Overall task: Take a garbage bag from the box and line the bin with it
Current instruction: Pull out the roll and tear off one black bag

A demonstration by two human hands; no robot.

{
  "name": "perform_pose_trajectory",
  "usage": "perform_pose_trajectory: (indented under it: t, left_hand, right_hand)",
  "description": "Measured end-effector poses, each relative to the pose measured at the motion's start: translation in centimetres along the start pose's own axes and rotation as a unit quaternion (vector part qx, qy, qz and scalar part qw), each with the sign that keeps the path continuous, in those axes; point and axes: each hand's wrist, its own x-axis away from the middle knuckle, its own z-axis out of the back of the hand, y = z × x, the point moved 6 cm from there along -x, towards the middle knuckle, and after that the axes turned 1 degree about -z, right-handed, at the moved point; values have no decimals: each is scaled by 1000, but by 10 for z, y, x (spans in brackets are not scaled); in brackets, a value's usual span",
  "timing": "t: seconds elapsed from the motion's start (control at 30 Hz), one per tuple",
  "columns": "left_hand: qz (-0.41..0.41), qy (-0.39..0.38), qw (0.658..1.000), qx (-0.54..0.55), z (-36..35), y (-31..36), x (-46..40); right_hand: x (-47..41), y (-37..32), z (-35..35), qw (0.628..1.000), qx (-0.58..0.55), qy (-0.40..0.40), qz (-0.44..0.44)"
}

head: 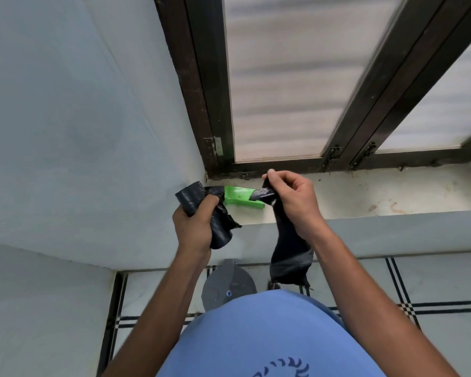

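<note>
My left hand (193,224) grips a black roll of garbage bags (192,198), its loose end hanging below my palm. My right hand (291,197) pinches the top of one separate black garbage bag (288,254), which hangs folded down past my wrist. Between the hands a green box (239,197) lies on the white window sill (365,194). The grey bin (227,287) stands on the floor below, partly hidden by my blue shirt; its lid looks shut.
A dark-framed window (280,85) with frosted panes rises behind the sill. A pale blue wall (79,131) closes the left side. The tiled floor (433,289) with dark stripe lines spreads to the right of the bin.
</note>
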Motion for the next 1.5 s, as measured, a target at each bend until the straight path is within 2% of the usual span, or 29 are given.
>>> perform_pose_trajectory:
  t: [0.3, 0.43, 0.5, 0.6, 0.73, 0.97, 1.1, 1.17, 1.23, 1.27, 1.4, 1.47, 1.5]
  left_hand:
    - [21, -13, 999, -27, -1, -6, -6]
    - [51, -44, 998, -4, -5, -9, -8]
    - [73, -65, 995, 3, -10, -12, -8]
    - [107, -115, 988, -12, -17, -21, -9]
    - [148, -200, 966, -65, -32, -37, -10]
    - [116, -357, 913, -159, -91, -19, -18]
    - [92, -432, 880, -173, -135, -12, -4]
    - [74, -441, 879, -166, -149, -13, -1]
    - [66, -415, 896, -142, -156, -15, -2]
    - [72, -394, 909, -118, -158, -16, -3]
    - [91, -318, 943, -39, -160, -17, -10]
    - [101, -298, 949, -20, -160, -15, -13]
    - [102, -293, 951, -14, -160, -14, -15]
  right_hand:
    - [3, -5, -13, 991, -2, -85, -99]
    - [1, 5, -2, 993, 74, -47, -80]
    - [-3, 9, 8, 994, 76, -16, -74]
    - [-8, 4, 18, 996, -6, -6, -85]
    - [-22, -13, 25, 984, -134, -62, -105]
    - [-47, -36, 46, 926, -237, -233, -179]
    - [-65, -36, 63, 904, -284, -254, -193]
    - [-78, -30, 76, 925, -256, -201, -195]
    - [-88, -23, 90, 959, -173, -134, -183]
    - [-87, -19, 95, 964, -137, -129, -187]
    - [-52, -10, 103, 955, 13, -194, -226]
    - [-37, -5, 104, 956, 78, -214, -186]
    - [-34, -3, 104, 964, 87, -199, -155]
